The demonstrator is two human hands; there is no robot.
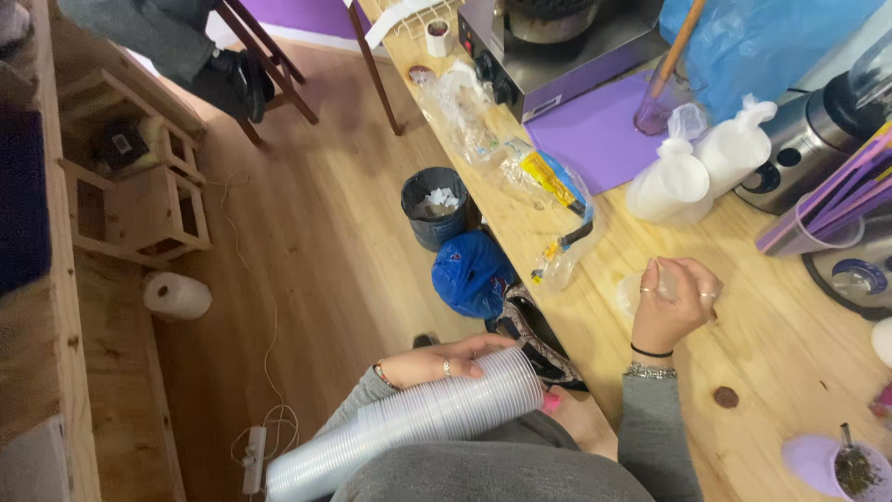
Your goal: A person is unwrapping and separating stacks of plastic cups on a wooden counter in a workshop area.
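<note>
The left hand (437, 361) lies flat over the top of a long stack of clear plastic lids (409, 423), fingers curled around its upper end; the stack rests across the lap, off the counter's near edge. The right hand (676, 302) hovers above the wooden counter (771, 325), a little in from that edge, fingertips pinched on a single clear lid (641, 290). The counter around this hand is bare wood, with open room toward the near edge. Further along the edge lies a clear bag with yellow and blue packets (553, 200). Behind the hand stand two tied white bags (701, 163) on a purple mat (595, 130). Below the edge, on the floor, sit a blue bag (469, 271) and a dark bin (434, 206).
</note>
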